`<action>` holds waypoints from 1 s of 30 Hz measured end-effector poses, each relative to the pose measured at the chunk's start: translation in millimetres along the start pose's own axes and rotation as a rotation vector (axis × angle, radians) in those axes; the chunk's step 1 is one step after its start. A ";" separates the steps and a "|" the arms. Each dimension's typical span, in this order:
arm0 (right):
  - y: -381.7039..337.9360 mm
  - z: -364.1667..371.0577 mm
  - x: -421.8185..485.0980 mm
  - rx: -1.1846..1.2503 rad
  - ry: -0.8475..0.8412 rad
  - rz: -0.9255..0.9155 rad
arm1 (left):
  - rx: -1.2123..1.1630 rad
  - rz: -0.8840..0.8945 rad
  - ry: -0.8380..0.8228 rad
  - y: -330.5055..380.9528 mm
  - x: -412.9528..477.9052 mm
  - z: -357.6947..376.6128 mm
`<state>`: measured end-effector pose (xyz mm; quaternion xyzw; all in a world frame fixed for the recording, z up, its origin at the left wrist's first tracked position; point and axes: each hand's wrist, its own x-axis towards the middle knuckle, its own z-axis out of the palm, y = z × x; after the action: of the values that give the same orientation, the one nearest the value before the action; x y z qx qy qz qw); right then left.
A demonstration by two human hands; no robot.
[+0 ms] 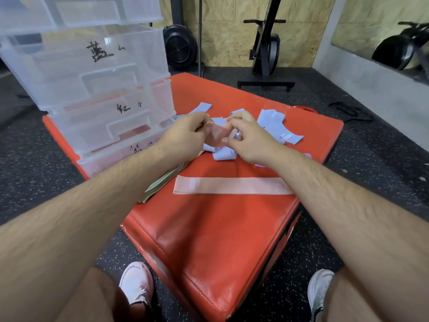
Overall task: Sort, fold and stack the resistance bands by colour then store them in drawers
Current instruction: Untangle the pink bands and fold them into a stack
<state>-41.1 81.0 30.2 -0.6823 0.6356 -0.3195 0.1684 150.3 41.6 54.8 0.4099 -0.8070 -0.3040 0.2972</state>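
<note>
Both your hands are up over the far half of the red padded box, working one pink resistance band between them. Your left hand pinches its left end, fingers curled in. Your right hand pinches the right end between thumb and fingertips, other fingers bent over it. The band is bunched and partly hidden by your fingers, so fold state is unclear.

Under and behind your hands: a loose pile of light-blue resistance bands, unfolded, overlapping, spread across the far side of the box top. One blue loop lies just near of your right hand.

Nearer to you, a second pink band lies flat and straight, running left to right across the box top; its right end goes under your right forearm. Left of it, a stack of olive-green bands sits at the left edge of the box, partly covered by your left forearm.

A bit of purple shows at the right edge of the box past your right wrist; too little visible to say what it is.

Far left on the box: a clear plastic drawer unit, drawers stacked, handwritten black labels on the fronts. Lower drawers show a reddish tint through the plastic; contents not readable.

Your white shoes are on the speckled black floor either side of the box's near corner.
</note>
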 end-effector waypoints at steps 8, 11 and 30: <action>25.0 -0.7 2.4 -0.205 -0.041 0.063 | -0.124 -0.074 0.090 1.7 -3.4 -22.1; 28.9 -7.1 5.9 -0.258 -0.039 0.057 | -0.150 -0.107 0.090 -2.8 -5.4 -27.4; 26.3 -79.2 -27.1 -0.090 -0.065 0.123 | -0.068 -0.320 0.186 -33.8 0.4 -38.7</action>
<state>-112.2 117.7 65.9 -0.6588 0.6843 -0.2575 0.1772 194.5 15.5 54.7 0.5492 -0.6899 -0.3350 0.3320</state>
